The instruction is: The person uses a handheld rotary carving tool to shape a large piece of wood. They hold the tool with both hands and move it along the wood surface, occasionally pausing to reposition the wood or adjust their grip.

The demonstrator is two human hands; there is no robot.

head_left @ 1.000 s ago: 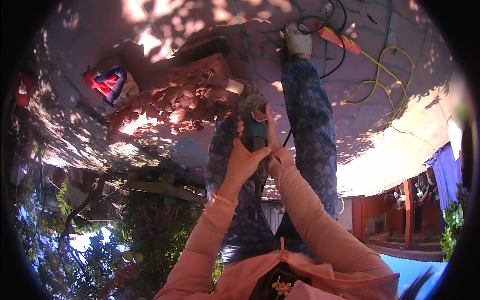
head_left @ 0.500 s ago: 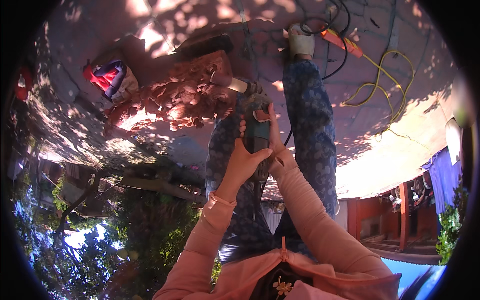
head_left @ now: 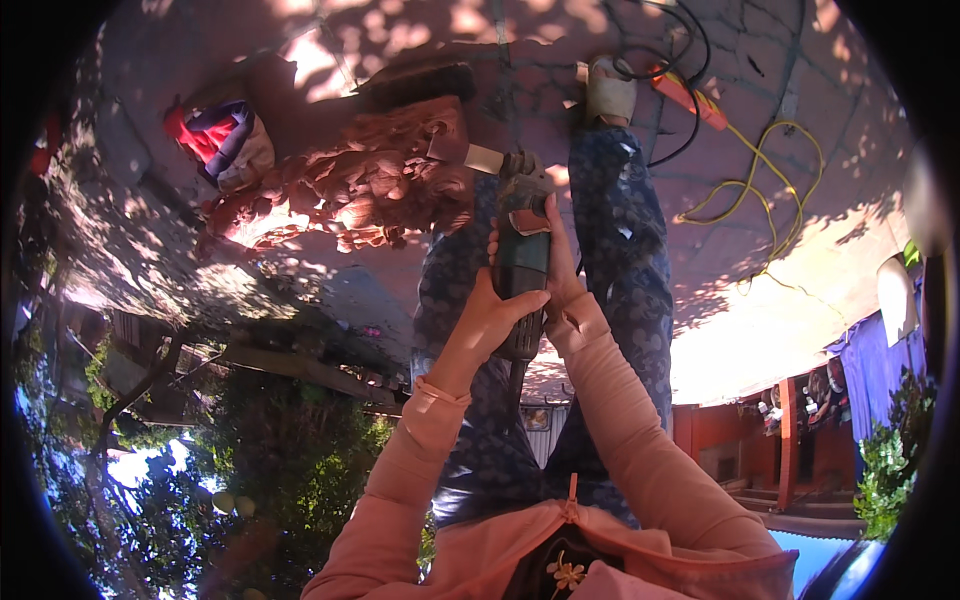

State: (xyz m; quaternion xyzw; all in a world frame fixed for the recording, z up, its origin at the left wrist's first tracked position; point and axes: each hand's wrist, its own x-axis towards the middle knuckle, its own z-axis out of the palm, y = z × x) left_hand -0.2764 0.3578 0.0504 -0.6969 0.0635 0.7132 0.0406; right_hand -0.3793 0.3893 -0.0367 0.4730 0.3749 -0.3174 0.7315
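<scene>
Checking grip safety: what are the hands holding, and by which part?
Both hands, left hand and right hand, grip the dark green angle grinder around its body.

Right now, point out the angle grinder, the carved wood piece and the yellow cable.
angle grinder (head_left: 523, 255), head view, on its green body.
carved wood piece (head_left: 365, 190), head view, on its carved middle.
yellow cable (head_left: 765, 190), head view, on its loop.

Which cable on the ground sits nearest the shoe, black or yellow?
The black cable: it loops right beside the shoe. The yellow cable lies farther to the right, clear of the leg.
</scene>
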